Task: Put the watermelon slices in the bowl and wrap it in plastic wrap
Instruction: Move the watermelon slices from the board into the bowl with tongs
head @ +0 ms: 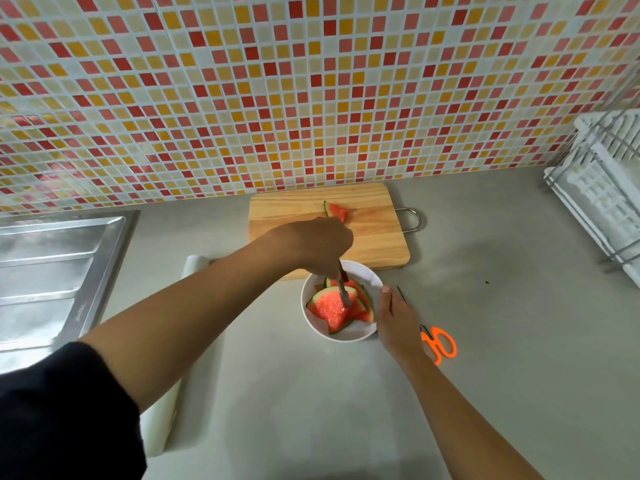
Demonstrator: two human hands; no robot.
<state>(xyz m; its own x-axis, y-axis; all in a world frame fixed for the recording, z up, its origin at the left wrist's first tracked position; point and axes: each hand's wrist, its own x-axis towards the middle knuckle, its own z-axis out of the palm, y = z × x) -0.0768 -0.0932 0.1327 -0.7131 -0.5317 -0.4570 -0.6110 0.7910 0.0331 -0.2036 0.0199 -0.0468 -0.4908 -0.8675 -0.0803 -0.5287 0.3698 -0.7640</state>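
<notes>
A white bowl [349, 336] stands on the grey counter, just in front of a wooden cutting board [377, 237]. Several watermelon slices [329, 308] lie in the bowl. One more slice [337, 211] sits on the board. My left hand [318, 244] hovers over the bowl and grips metal tongs [344, 289], whose tips touch the top slice. My right hand [396, 320] rests against the bowl's right side with relaxed fingers. A roll of plastic wrap [166, 403] lies on the counter to the left, partly hidden under my left arm, with a sheet pulled out under the bowl.
Orange-handled scissors [441, 344] lie right of the bowl, partly behind my right hand. A steel sink [52, 271] fills the left side. A white dish rack [602, 202] stands at the far right. A mosaic tile wall backs the counter.
</notes>
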